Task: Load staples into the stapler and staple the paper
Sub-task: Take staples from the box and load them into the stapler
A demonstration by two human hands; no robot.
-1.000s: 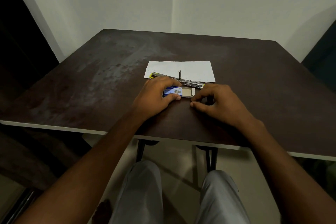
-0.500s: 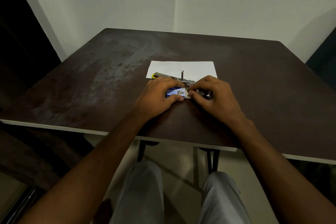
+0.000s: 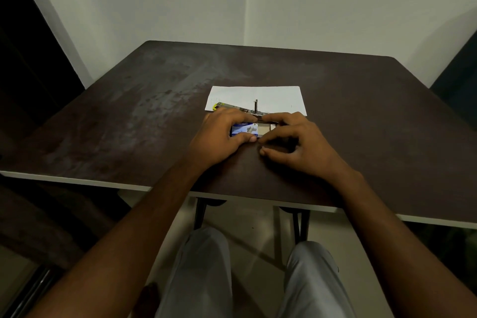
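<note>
A small blue staple box (image 3: 242,129) lies on the dark table (image 3: 129,124), its cardboard inner tray (image 3: 264,128) slid partly out to the right. My left hand (image 3: 219,137) grips the blue sleeve between thumb and fingers. My right hand (image 3: 296,144) pinches the tray's right end with thumb and forefinger. Just behind the hands lies the stapler (image 3: 242,109), opened flat, with a yellow end at the left and a thin metal part standing up. A white sheet of paper (image 3: 271,97) lies beyond it, partly under the stapler.
The table's white front edge (image 3: 77,180) runs close to my body, with my knees below it. Pale walls meet in a corner behind the table. Dark openings flank it on the left and right.
My right hand came in from the right, closed on the tray's end, and the tray now shows a little farther out of the blue sleeve. My left hand stayed on the box.
</note>
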